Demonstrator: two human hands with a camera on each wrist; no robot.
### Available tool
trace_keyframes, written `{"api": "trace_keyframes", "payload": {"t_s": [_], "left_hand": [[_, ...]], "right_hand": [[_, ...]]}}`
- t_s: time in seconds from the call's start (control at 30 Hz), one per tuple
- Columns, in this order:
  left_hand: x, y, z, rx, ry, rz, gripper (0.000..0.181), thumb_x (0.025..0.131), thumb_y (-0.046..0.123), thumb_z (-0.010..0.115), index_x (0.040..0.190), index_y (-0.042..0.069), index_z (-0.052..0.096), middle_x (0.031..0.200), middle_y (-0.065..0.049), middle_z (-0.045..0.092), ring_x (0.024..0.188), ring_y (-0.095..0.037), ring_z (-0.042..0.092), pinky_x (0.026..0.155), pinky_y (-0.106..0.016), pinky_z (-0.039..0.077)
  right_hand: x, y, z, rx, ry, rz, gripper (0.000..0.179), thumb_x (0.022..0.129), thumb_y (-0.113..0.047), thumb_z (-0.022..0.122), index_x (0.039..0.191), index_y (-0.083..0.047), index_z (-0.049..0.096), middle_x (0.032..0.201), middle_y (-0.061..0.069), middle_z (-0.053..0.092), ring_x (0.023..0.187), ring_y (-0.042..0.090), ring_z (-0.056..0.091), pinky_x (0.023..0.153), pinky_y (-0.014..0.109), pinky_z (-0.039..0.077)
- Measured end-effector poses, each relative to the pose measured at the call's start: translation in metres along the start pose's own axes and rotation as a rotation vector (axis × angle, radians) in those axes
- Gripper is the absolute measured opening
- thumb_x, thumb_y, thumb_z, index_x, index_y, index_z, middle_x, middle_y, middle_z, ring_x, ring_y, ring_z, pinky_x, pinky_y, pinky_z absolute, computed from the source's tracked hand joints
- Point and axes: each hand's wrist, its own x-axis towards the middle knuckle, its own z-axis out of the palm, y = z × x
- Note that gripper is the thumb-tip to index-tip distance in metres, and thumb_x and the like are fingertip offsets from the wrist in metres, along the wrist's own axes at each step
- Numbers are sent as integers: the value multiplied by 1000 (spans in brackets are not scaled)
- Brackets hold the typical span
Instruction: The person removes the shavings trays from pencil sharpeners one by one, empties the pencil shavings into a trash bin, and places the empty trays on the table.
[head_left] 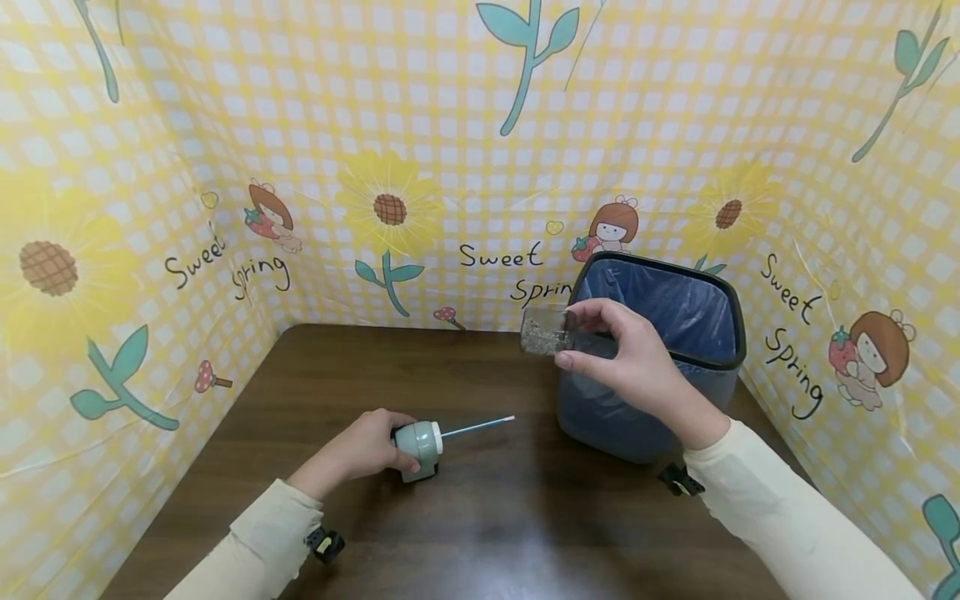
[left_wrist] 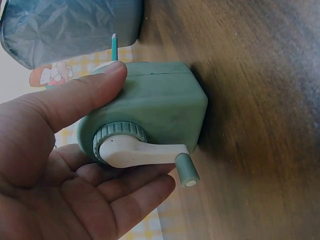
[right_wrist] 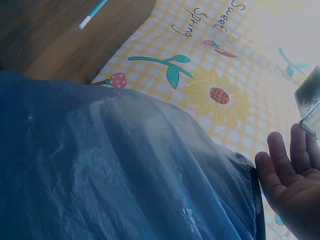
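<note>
My left hand [head_left: 363, 446] grips a green crank pencil sharpener [head_left: 417, 443] low over the brown table. In the left wrist view my thumb lies across its top edge and my fingers spread beneath. A white crank arm with a green knob [left_wrist: 188, 171] faces that camera. From the sharpener's white end a blue pencil [head_left: 480, 426] sticks out toward the right. My right hand [head_left: 637, 358] pinches a clear shavings drawer [head_left: 543, 332] by one end, in front of the bin's left rim. Grey-brown shavings lie inside the drawer, which only partly shows in the right wrist view.
A dark bin [head_left: 622, 425] lined with a blue plastic bag [head_left: 675, 308] stands at the table's back right. Yellow checked cloth [head_left: 465, 183] with printed flowers walls off the back and both sides of the table [head_left: 480, 517].
</note>
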Motion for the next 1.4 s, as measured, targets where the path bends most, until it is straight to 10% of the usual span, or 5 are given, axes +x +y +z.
{"api": "trace_keyframes", "payload": {"t_s": [1.4], "left_hand": [[1, -1, 0, 4, -7, -15, 68, 70, 28, 95, 128, 4, 68, 104, -4, 72, 87, -18, 64, 76, -37, 54]], "right_hand": [[4, 5, -29, -105, 56, 64, 51, 88, -35, 82, 130, -15, 62, 123, 2, 64, 117, 25, 59, 102, 54, 45]]}}
